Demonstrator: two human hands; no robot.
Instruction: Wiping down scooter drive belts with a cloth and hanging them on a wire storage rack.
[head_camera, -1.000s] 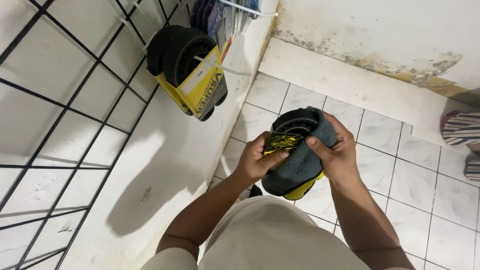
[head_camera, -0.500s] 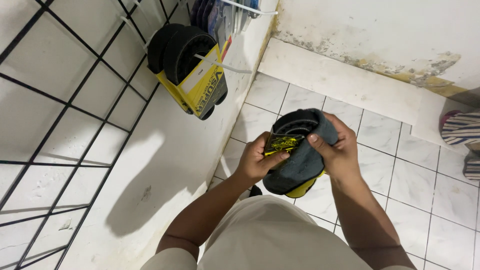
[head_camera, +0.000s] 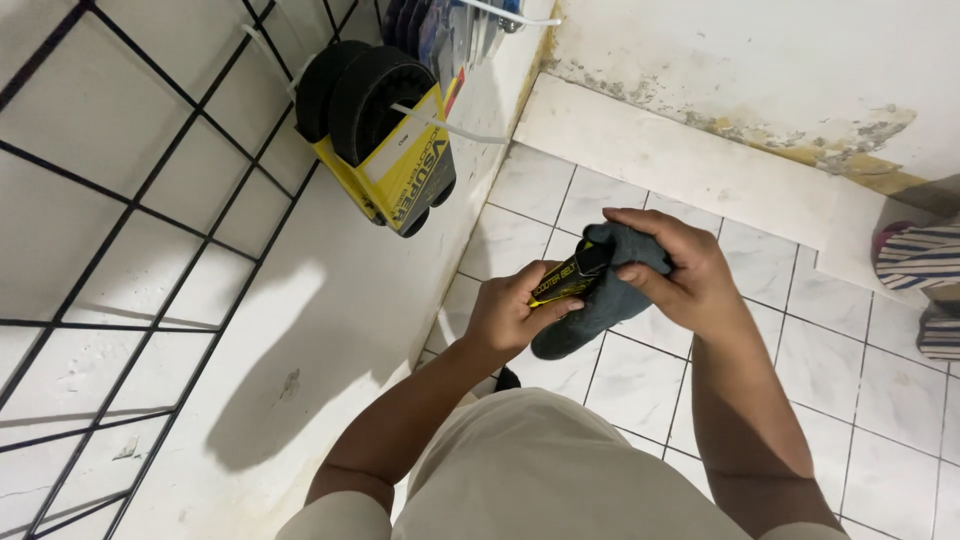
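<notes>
A dark rubber belt in a yellow cardboard sleeve (head_camera: 562, 288) is held in front of my body, over the white floor tiles. My left hand (head_camera: 512, 312) grips its yellow sleeve from the left side. Pressed against the belt from the right is a grey cloth (head_camera: 600, 300), held there by my right hand (head_camera: 680, 268). Most of the belt is hidden under the cloth and my fingers.
Two more black belts in a yellow sleeve (head_camera: 385, 130) hang on a white hook from the black wire grid (head_camera: 150, 210) on the left wall. More packaged goods (head_camera: 450, 25) hang above. Striped sandals (head_camera: 925, 265) lie at the right edge on the tiled floor (head_camera: 870, 390).
The belt has turned in my hands, so the yellow sleeve now faces left and the cloth covers more of it. My hands stay in about the same place.
</notes>
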